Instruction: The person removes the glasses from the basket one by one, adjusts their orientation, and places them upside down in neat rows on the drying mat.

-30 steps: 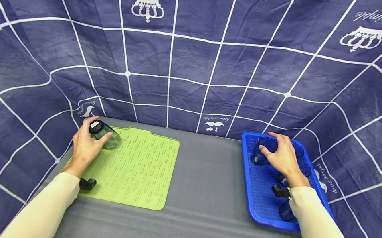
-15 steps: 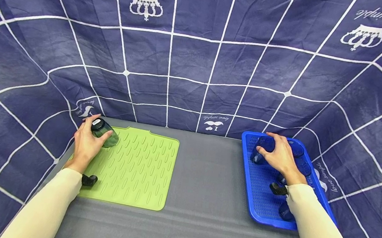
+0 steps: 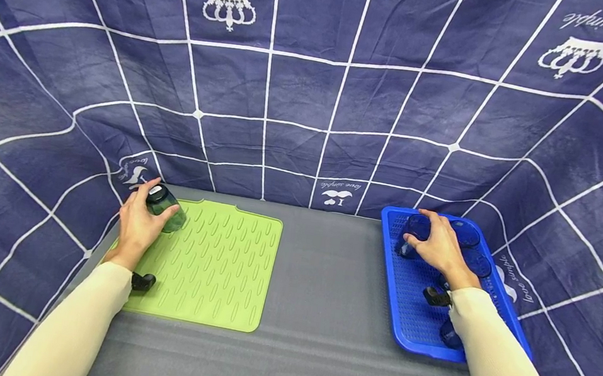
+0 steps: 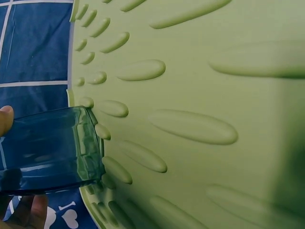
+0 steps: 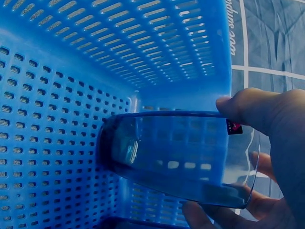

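Observation:
On the left in the head view, my left hand [image 3: 138,223] grips a dark blue-tinted drinking glass [image 3: 173,222] with thumb and fingers around its side. In the left wrist view, the near end of this glass [image 4: 52,148] meets the ribs at the edge of the green mat [image 4: 190,95]; its dark end faces up in the head view. My right hand [image 3: 439,244] reaches into the blue basket [image 3: 395,302] and holds another blue glass [image 5: 176,152] near its rim, thumb on one side and fingers on the other. This glass has a small black and red label [image 5: 234,126].
Several more blue glasses stand in the basket, one at the back right [image 3: 469,235] and one near the front [image 3: 449,333], partly hidden by my sleeve. Grey cloth [image 3: 324,273] lies between mat and basket. A blue curtain with white lines [image 3: 302,93] encloses the back and sides.
The left glass has come slightly more upright on the mat, my left hand shifting a little with it. My right hand and its glass have shifted slightly left inside the basket.

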`<state>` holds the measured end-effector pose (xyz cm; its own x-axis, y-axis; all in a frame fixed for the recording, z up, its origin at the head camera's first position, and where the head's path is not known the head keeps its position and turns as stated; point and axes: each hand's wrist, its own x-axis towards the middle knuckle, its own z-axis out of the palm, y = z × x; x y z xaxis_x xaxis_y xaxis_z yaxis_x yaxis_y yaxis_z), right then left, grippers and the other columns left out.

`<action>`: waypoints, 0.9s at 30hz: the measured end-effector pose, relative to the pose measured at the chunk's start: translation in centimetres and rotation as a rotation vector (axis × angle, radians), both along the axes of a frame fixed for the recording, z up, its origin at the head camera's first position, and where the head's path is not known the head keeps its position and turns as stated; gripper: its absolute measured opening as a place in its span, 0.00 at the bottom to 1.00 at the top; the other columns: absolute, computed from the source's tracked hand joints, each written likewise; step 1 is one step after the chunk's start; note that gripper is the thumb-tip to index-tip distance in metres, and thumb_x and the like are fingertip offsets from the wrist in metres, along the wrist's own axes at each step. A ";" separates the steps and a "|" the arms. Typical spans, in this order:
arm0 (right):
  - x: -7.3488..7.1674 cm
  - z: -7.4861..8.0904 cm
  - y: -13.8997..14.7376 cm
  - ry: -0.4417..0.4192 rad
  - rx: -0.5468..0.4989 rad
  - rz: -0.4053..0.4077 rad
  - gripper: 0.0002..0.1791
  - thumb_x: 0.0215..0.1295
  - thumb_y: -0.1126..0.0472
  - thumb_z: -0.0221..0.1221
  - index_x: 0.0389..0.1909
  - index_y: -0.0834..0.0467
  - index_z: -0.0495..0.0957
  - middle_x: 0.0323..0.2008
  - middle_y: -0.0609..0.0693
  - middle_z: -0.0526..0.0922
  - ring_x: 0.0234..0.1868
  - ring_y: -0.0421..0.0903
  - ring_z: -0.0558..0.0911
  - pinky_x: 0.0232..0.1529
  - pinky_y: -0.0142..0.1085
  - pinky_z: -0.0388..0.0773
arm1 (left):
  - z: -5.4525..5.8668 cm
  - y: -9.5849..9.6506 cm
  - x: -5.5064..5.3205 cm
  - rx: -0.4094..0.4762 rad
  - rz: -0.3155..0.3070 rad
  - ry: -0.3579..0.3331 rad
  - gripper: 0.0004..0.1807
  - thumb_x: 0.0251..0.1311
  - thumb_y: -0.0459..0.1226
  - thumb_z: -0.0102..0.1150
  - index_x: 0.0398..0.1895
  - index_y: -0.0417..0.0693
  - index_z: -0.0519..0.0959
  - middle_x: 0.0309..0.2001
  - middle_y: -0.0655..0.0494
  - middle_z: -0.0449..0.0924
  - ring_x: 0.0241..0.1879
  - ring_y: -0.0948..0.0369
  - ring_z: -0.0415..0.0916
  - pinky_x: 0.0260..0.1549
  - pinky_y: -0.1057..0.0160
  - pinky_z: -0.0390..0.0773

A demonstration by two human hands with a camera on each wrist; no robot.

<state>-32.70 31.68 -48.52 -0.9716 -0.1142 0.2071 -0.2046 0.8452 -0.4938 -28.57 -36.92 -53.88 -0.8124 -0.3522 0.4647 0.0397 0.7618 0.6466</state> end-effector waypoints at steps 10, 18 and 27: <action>0.1 0.4 -0.2 -0.031 0.014 -0.004 0.45 0.73 0.55 0.76 0.83 0.70 0.69 0.75 0.83 0.75 0.79 0.81 0.73 0.80 0.75 0.69 | 0.1 0.3 -0.2 0.006 0.024 0.001 0.43 0.62 0.39 0.89 0.80 0.50 0.80 0.67 0.23 0.84 0.72 0.23 0.78 0.77 0.25 0.70; 0.0 0.0 0.0 0.001 0.004 -0.008 0.44 0.69 0.54 0.74 0.80 0.70 0.71 0.70 0.83 0.78 0.73 0.80 0.75 0.75 0.76 0.70 | 0.2 0.2 -0.1 -0.003 0.024 -0.023 0.44 0.62 0.39 0.89 0.81 0.50 0.79 0.67 0.22 0.83 0.72 0.23 0.78 0.77 0.25 0.71; 0.2 0.8 -0.1 -0.003 0.009 0.000 0.44 0.70 0.56 0.77 0.80 0.71 0.72 0.68 0.83 0.80 0.73 0.79 0.77 0.75 0.74 0.72 | 0.3 0.0 0.1 -0.013 0.006 -0.068 0.45 0.64 0.39 0.87 0.84 0.52 0.76 0.68 0.21 0.82 0.73 0.21 0.76 0.77 0.24 0.70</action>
<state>-32.47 31.56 -47.76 -0.9722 -0.1163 0.2034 -0.2035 0.8493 -0.4871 -28.50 -36.93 -53.55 -0.8404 -0.3512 0.4129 -0.0087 0.7703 0.6376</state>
